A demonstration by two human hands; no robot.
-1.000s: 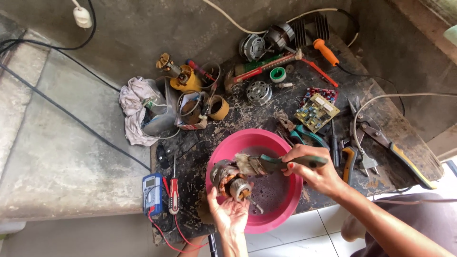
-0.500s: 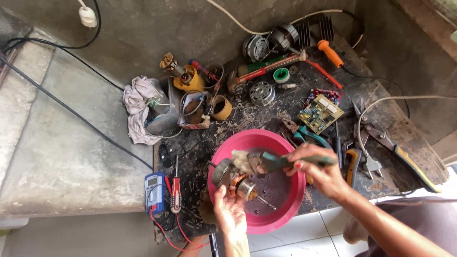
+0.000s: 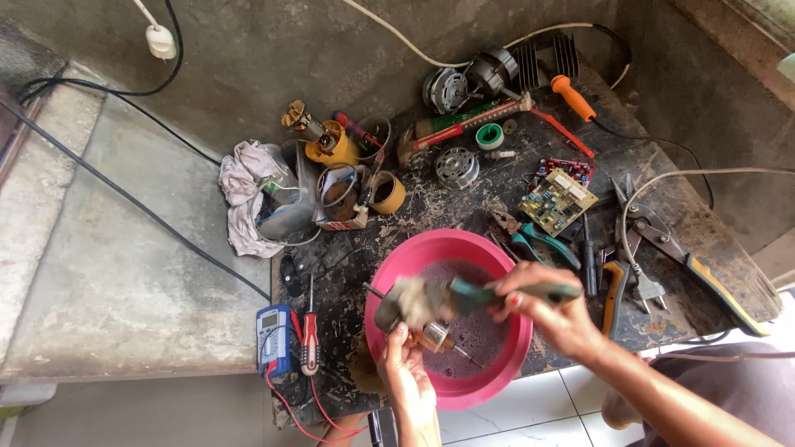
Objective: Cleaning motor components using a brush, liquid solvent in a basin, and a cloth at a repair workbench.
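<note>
My left hand (image 3: 407, 377) holds a small motor rotor (image 3: 431, 335) with copper windings and a thin shaft over a pink basin (image 3: 497, 252). My right hand (image 3: 555, 310) grips the green handle of a brush (image 3: 464, 295). The brush's pale bristle head rests against the top of the rotor. Dark liquid lies in the bottom of the basin.
The dark work board (image 3: 704, 240) holds a circuit board (image 3: 557, 201), pliers (image 3: 538, 244), snips (image 3: 662, 240), an orange-handled screwdriver (image 3: 571, 95), motor parts (image 3: 457, 167) and a yellow coil piece (image 3: 330, 149). A blue multimeter (image 3: 274, 338), a red screwdriver (image 3: 310, 339) and a rag (image 3: 244, 194) lie at left.
The brush head has swept left across the rotor while my left hand kept the rotor over the basin. The camera view has shifted slightly.
</note>
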